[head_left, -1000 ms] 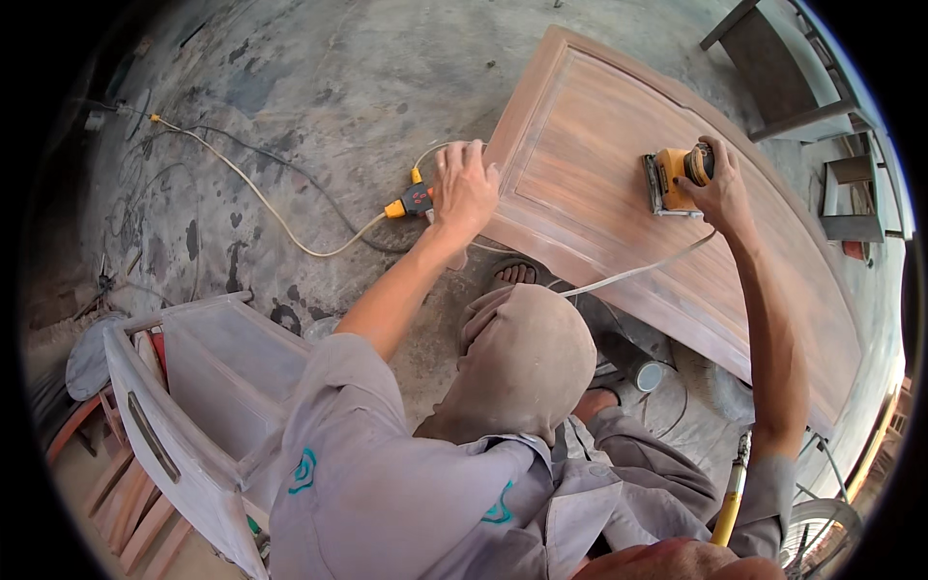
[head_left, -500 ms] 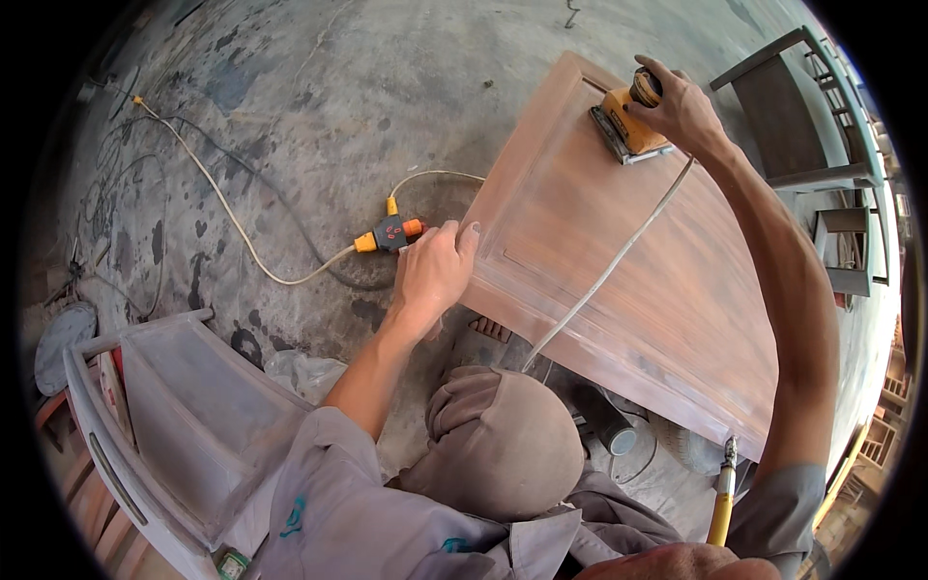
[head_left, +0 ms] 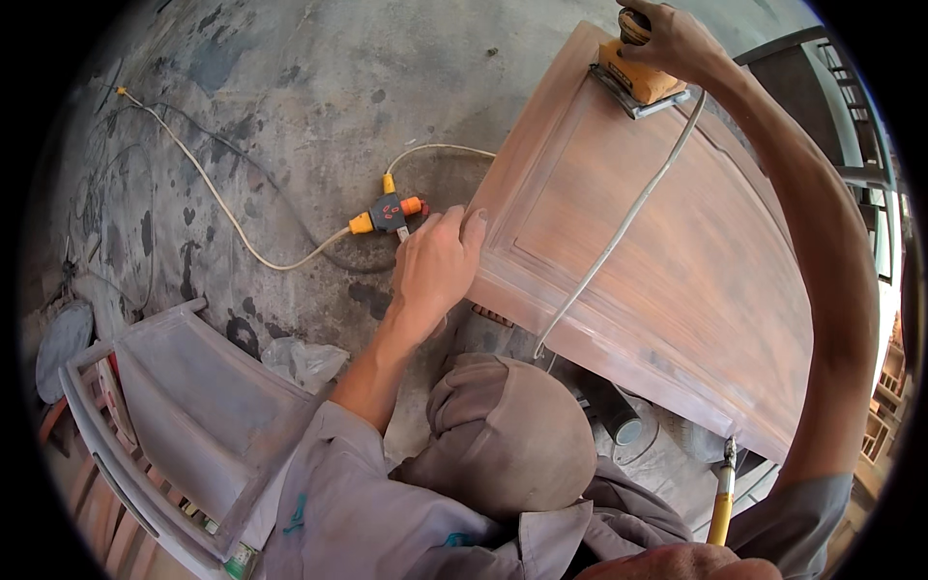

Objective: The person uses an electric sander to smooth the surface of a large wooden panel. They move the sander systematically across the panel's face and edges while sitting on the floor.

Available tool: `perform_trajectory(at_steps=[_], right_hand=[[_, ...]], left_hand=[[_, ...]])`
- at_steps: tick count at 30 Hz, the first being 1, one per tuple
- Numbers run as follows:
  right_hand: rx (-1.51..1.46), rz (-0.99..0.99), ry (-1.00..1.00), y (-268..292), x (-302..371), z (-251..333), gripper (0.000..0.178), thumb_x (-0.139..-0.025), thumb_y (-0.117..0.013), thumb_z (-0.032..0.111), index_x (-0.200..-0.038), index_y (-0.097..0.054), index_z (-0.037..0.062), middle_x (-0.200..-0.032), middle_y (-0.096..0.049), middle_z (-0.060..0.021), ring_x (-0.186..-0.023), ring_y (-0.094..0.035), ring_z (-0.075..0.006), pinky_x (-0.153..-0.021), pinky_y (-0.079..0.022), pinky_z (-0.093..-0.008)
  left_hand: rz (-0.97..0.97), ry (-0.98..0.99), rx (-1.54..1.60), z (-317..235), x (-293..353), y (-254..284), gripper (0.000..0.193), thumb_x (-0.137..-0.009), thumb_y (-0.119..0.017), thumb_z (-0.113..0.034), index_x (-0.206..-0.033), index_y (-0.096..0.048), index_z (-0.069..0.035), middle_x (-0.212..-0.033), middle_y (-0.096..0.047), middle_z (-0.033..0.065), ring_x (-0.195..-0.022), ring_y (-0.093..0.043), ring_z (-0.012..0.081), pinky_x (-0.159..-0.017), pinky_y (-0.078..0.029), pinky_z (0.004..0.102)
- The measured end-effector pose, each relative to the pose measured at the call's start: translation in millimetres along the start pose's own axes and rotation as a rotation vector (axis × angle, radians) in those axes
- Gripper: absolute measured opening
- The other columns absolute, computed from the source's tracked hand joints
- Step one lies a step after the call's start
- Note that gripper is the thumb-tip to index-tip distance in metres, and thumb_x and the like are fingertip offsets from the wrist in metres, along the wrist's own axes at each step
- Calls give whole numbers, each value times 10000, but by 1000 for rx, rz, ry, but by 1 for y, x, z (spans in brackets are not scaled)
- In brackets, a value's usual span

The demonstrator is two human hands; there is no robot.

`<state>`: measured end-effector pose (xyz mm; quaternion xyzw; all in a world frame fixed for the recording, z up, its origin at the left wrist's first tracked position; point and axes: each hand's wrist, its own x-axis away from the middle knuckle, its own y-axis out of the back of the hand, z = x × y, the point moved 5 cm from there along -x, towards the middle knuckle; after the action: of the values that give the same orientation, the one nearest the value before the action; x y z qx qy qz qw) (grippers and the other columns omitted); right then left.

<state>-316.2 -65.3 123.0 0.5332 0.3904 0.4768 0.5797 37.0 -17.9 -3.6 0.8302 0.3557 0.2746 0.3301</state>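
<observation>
My right hand [head_left: 672, 43] wraps round the round black knob of a yellow-orange electric sander [head_left: 638, 79]. The sander's flat pad rests near the far end of a reddish-brown wooden panel [head_left: 657, 222], which has a raised frame round its middle. From the sander a pale cord [head_left: 628, 217] hangs slackly across the panel. My left hand [head_left: 440, 261] is closed over the panel's left edge, thumb on top; its other fingertips are mostly hidden. Just beyond that hand, on the floor, lies a black and orange multi-socket plug block [head_left: 391, 212].
A greyish wooden chair-like piece [head_left: 203, 406] stands at the left, with a crumpled plastic bag [head_left: 304, 360] beside it. My bent knee [head_left: 512, 435] is below the panel, near a dark cylinder [head_left: 619, 420]. A cigarette [head_left: 724, 493] juts in at lower right. Dark wooden furniture [head_left: 807, 97] stands far right.
The sander and my right hand have moved farther away toward the panel's far end. My left hand keeps its grip on the edge. The view has shifted slightly.
</observation>
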Motion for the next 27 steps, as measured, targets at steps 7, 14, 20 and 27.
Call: perform_trajectory(at_steps=[7,14,20,27], right_hand=[[71,42,81,-26,55,62,710,-826,-756,242,-1486,-507,155,-1233,-668,-213,-1042,-702,-364,-947,-586,-449],[13,50,209,-31,133,160,610,-808,-771,219,-1381,-580,136,-1136,-656,-183,-972,-710,-385,-837,-599,-457],[13,47,290,-32,137,171,577,-834,-752,222,-1376,-582,119,-1113,-655,-170,-972,-719,-349,-843,-599,-444],[147,-30,159,-22,54,74,653,-810,-744,193,-1435,-562,145,-1181,-666,-169,-963,-710,-354,-844,-607,-441]], left_hand=[[-35,-13,54,9,-5,-4,439,-1059,-465,-376,-1003,-692,-4,-925,-699,250,-904,-665,459,-801,-510,516],[-49,-24,24,16,-6,-9,470,-1060,-447,-398,-954,-684,-7,-871,-695,242,-880,-668,454,-786,-508,515],[-45,-19,44,10,-2,-2,430,-1058,-459,-362,-946,-678,-10,-876,-691,244,-874,-660,460,-775,-510,513],[-53,-27,56,8,-1,-4,393,-1049,-480,-337,-998,-680,-3,-921,-691,251,-898,-655,468,-794,-511,522]])
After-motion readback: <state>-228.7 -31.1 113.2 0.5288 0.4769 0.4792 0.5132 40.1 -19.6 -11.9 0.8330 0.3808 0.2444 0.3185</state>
